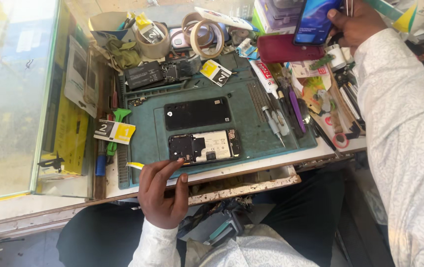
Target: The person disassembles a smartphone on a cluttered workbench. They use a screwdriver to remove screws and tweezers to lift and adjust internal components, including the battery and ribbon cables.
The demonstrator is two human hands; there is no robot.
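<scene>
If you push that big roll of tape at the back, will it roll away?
Probably not: the tape roll seems to lie flat on its side among clutter, so it would likely slide. It looks hollow, so probably light. Stood on edge, it might roll.

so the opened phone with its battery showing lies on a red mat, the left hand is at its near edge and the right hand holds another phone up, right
Not quite: the mat is green-teal, not red, as the head view shows. The rest holds: the opened phone lies on it, the left hand at its near edge, the right hand holding another phone up.

My matt green rubbery mat (152, 133) holds a glossy black phone back (197, 112); the worn wooden bench edge (251, 185) flakes.
</scene>
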